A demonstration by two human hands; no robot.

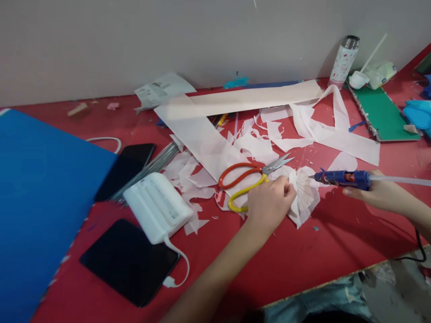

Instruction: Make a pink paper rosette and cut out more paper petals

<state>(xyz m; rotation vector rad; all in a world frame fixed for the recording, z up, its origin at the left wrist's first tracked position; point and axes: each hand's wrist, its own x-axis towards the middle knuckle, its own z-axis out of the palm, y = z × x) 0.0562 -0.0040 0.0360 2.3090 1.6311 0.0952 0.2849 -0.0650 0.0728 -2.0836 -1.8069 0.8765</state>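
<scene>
A pleated, pale pink paper flower (305, 197) is pinched at its left side by my left hand (271, 202), whose fingers are closed. My right hand (380, 190) grips a dark blue glue gun (346, 178), its nozzle pointing left at the pleats. Whether the nozzle touches the paper I cannot tell. A clear glue stick (404, 180) sticks out of the gun's back end. Just behind my left hand lie scissors (244, 168) with one red and one yellow handle, blades pointing right.
Pale paper strips (256, 99) and scraps (252, 146) cover the red table (235, 269) behind my hands. At left are a white power bank (158, 206), two dark phones (129, 262) and a blue board (43, 202). A bottle (343, 63) and green board (387, 112) stand back right.
</scene>
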